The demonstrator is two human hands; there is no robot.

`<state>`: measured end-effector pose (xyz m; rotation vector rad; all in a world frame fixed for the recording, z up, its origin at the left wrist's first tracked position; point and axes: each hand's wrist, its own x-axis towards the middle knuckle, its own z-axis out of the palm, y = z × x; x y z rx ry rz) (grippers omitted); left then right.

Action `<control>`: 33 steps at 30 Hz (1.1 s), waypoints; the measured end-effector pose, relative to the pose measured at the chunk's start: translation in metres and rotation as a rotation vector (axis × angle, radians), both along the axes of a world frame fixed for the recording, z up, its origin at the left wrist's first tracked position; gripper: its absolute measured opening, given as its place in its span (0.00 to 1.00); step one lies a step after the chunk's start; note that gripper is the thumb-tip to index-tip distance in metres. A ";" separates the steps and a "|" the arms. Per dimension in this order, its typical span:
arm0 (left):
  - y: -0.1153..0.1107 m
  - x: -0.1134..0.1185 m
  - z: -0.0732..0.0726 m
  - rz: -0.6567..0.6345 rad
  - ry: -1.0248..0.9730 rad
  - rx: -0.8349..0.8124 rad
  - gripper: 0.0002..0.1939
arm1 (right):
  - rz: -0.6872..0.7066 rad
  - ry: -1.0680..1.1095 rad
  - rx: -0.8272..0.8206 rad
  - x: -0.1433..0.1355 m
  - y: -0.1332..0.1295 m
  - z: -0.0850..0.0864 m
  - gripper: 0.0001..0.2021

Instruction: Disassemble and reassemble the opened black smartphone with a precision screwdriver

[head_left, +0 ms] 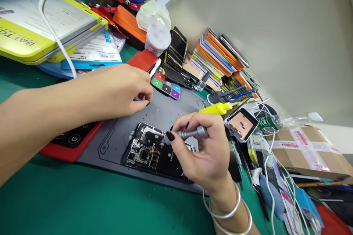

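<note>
An opened smartphone (pixel 150 154) lies on the grey work mat (pixel 107 136), its camera module and black battery exposed. My right hand (pixel 204 147) is closed round a grey screwdriver (pixel 193 133). The screwdriver slants down over the phone's inside, its tip end near the dark cover plate (pixel 151 136); I cannot tell whether it touches. My left hand (pixel 129 88) hovers above the mat behind the phone, fingers curled and pinched. What they hold, if anything, is hidden. Small screws and bits (pixel 145 115) lie scattered on the mat between the hands.
A coloured screw tray (pixel 166 85) sits at the mat's far edge. A red device with buttons (pixel 68 145) is under my left forearm. To the right are a yellow bottle (pixel 216 109), a small screen (pixel 242 124), cables, tools and a cardboard box (pixel 311 154). Stacked phones (pixel 215 55) stand behind.
</note>
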<state>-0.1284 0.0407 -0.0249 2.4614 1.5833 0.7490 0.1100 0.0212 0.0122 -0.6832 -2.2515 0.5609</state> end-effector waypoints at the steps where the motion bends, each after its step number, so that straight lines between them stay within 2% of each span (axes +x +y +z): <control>1: 0.000 0.000 0.000 0.004 0.000 -0.001 0.11 | -0.004 -0.006 0.007 0.000 0.000 0.000 0.14; 8: 0.000 0.001 0.004 0.009 0.031 -0.026 0.12 | -0.017 -0.020 0.156 0.000 0.001 -0.001 0.15; 14: 0.001 0.002 0.011 0.009 0.059 -0.097 0.12 | -0.012 -0.043 0.162 -0.002 -0.001 0.000 0.15; 33: 0.001 0.002 0.012 0.007 0.049 -0.091 0.10 | -0.045 -0.030 0.186 -0.002 0.001 -0.001 0.15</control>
